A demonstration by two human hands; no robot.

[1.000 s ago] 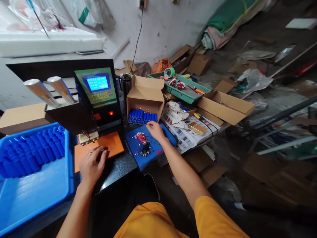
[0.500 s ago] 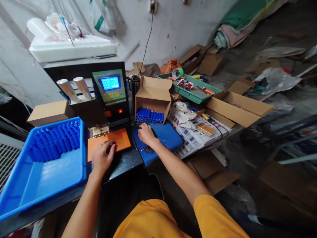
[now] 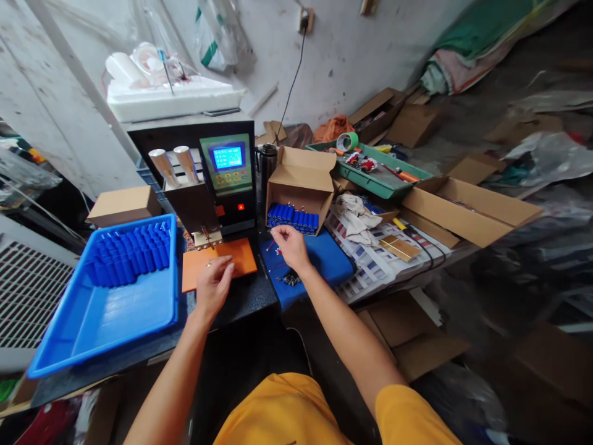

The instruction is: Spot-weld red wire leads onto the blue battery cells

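Note:
My left hand (image 3: 215, 285) is over the orange board (image 3: 245, 254), just in front of the spot welder's electrode tips (image 3: 212, 242). Its fingers are curled, and whatever lies under them is hidden. My right hand (image 3: 291, 248) is pinched above the blue pad (image 3: 327, 259), near the open cardboard box (image 3: 303, 162) of blue battery cells (image 3: 293, 216). Anything between its fingertips is too small to make out. Thin red wires and a clump of small dark-ended leads (image 3: 291, 278) lie on the pad beside this hand.
A blue tray (image 3: 125, 315) with rows of blue cells stands left of the welder (image 3: 231, 161), whose screen is lit. Rightward are a white cloth (image 3: 354, 216), a green tray (image 3: 380, 176) of parts and tape, and a long open carton (image 3: 472, 207).
The view has swung left, so the bench appears farther right. My right hand has lifted off the blue pad with its fingers pinched. My left hand stays at the orange board.

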